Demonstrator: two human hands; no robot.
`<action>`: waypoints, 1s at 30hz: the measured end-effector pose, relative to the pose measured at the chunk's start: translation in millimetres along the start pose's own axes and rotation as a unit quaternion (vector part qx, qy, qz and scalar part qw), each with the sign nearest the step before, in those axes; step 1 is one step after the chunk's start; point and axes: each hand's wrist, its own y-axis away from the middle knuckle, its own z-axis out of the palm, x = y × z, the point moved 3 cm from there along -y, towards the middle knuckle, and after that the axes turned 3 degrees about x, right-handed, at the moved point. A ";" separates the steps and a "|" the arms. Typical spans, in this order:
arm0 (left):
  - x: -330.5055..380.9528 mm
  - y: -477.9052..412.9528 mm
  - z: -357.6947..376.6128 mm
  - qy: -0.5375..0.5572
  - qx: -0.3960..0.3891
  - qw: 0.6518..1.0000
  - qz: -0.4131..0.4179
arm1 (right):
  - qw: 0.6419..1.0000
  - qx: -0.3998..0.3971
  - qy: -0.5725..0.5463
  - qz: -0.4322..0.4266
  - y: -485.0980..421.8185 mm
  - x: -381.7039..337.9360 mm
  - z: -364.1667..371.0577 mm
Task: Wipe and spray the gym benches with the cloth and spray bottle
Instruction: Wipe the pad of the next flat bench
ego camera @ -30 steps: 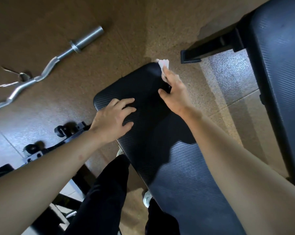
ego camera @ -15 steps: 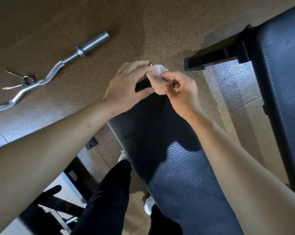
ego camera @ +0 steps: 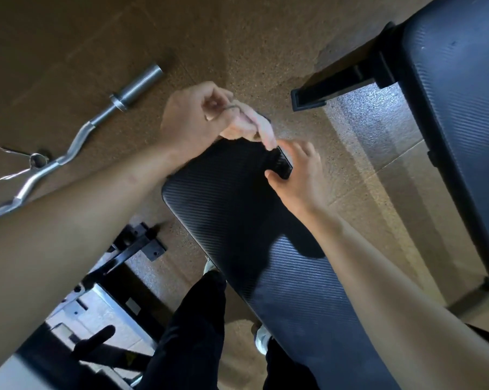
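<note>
A black ribbed bench pad (ego camera: 265, 249) runs from the lower right up to the middle of the view. Above its far end my left hand (ego camera: 192, 119) is closed on a pale crumpled cloth (ego camera: 258, 128), which hangs down to the right from the fingers. My right hand (ego camera: 299, 175) sits at the pad's far right edge, fingers pinching a small dark flat object (ego camera: 283, 164); what it is cannot be told. The cloth's lower tip reaches my right fingertips. No spray bottle is in view.
A second black bench (ego camera: 462, 108) stands at the right, its frame foot (ego camera: 336, 83) on the speckled floor. A steel curl bar (ego camera: 77, 142) and a spring collar (ego camera: 35, 159) lie at the left. Black frame parts (ego camera: 130, 249) and my dark-trousered legs (ego camera: 198, 333) are below.
My left hand rose off the pad and took the cloth from my right hand. My right hand dropped to the pad's far right edge with the dark object.
</note>
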 end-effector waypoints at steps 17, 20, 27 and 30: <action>-27.7 13.1 50.8 -0.048 -0.172 0.984 -0.005 | 0.958 -0.200 0.205 -0.030 16.2 6.5 22.8; -31.1 17.5 48.8 -0.053 -0.192 0.980 0.000 | 0.957 -0.200 0.209 -0.031 17.5 6.9 23.5; -51.3 53.2 21.2 -0.058 -0.188 0.978 -0.072 | 0.956 -0.194 0.219 -0.035 17.7 12.5 30.1; -64.9 78.3 4.0 -0.066 -0.180 0.975 -0.109 | 0.954 -0.186 0.233 -0.038 20.9 11.7 31.7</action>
